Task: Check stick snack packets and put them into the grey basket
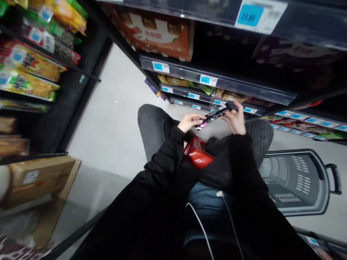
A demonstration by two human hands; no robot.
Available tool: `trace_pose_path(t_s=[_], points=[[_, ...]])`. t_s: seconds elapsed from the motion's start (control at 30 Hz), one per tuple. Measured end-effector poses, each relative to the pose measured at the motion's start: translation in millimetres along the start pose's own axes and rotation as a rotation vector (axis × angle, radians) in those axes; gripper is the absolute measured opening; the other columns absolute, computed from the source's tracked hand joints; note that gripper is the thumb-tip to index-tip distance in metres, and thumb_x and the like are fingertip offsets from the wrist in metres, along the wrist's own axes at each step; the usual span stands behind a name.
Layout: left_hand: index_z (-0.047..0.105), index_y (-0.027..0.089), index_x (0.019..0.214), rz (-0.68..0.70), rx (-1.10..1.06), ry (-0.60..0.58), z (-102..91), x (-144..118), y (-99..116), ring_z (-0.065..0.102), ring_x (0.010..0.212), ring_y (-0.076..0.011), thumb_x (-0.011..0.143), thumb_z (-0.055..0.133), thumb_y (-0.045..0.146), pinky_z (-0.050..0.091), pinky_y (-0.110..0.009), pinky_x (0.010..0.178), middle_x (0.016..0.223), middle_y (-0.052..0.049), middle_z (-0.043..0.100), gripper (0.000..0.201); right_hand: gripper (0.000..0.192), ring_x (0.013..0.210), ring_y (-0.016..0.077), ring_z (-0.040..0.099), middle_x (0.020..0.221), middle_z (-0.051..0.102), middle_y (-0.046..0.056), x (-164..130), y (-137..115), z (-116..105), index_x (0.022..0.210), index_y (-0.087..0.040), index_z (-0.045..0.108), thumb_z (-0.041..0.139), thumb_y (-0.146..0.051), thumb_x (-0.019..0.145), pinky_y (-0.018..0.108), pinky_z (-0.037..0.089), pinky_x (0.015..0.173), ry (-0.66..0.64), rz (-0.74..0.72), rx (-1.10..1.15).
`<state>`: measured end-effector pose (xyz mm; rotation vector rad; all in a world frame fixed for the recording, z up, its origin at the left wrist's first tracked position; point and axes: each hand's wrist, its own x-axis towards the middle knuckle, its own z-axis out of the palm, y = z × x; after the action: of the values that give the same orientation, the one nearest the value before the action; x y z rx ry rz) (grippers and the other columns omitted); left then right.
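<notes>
A person crouching in a shop aisle holds a slim dark snack packet (213, 116) between both hands, low in front of the knees and just short of the bottom shelves (217, 81). The left hand (189, 122) has its grip clamped on the packet's lower end, where a patch of pink print shows; the right hand (236, 119) is closed around the upper end, fingers curled over its edge. The packet lies tilted, its right end higher than its left. Both arms wear black sleeves, and the knees are in dark grey jeans. A glossy red object (197, 154) sits in the lap beneath the hands. A grey plastic shopping basket (298, 182) stands on the pale floor (108, 122) just to the person's right. Blue price labels (208, 79) line the shelf edges ahead, with a larger tag reading 23.80 (260, 15) above. Yellow and green snack bags (27, 72) fill the rack on the left, near cardboard boxes (38, 178).
</notes>
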<state>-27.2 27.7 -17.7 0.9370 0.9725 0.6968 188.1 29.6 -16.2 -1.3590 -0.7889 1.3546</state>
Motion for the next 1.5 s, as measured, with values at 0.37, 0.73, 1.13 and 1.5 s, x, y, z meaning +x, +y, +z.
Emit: trace_pose_path(t_s=[0.37,0.73,1.13,1.5], points=[[0.061,0.008,0.094,0.072,-0.191,0.131,-11.5,2.2,-2.2,0.063,0.072,-0.0146,0.052,0.078,0.026,0.052,-0.037,0.075,0.077,-0.003,0.064,0.048,0.015,0.057,0.008,0.06,0.066,0.062,-0.003,-7.3,-14.0,-14.5,0.077,-0.017,0.065,0.067,-0.022,0.063,0.028,0.057,0.066,0.07,-0.079,-0.082],[0.066,0.005,0.085,-0.016,-0.168,0.038,-5.1,-4.5,10.1,0.062,0.058,-0.0154,0.052,0.078,0.03,0.055,-0.039,0.066,0.061,-0.003,0.064,0.044,0.024,0.054,0.0167,0.066,0.062,0.067,0.004,-34.2,-33.9,-52.0,0.075,-0.014,0.067,0.074,-0.031,0.059,0.027,0.056,0.052,-0.077,0.017,-0.155],[0.058,0.013,0.102,0.113,-0.15,0.131,-2.3,4.4,-5.7,0.062,0.055,-0.0154,0.061,0.073,0.034,0.055,-0.032,0.058,0.066,-0.002,0.065,0.048,0.034,0.044,0.0114,0.058,0.054,0.049,-0.006,-23.2,-24.1,-39.4,0.069,-0.02,0.045,0.064,-0.049,0.067,0.02,0.045,0.037,-0.078,-0.03,-0.218],[0.069,0.01,0.084,0.113,-0.16,0.195,7.4,1.7,-3.1,0.064,0.076,-0.0188,0.049,0.079,0.025,0.057,-0.032,0.066,0.093,-0.01,0.066,0.039,0.027,0.068,0.0137,0.061,0.081,0.067,0.002,-26.4,-22.9,-31.1,0.085,-0.019,0.068,0.071,-0.032,0.061,0.031,0.053,0.069,-0.17,-0.134,-0.329]])
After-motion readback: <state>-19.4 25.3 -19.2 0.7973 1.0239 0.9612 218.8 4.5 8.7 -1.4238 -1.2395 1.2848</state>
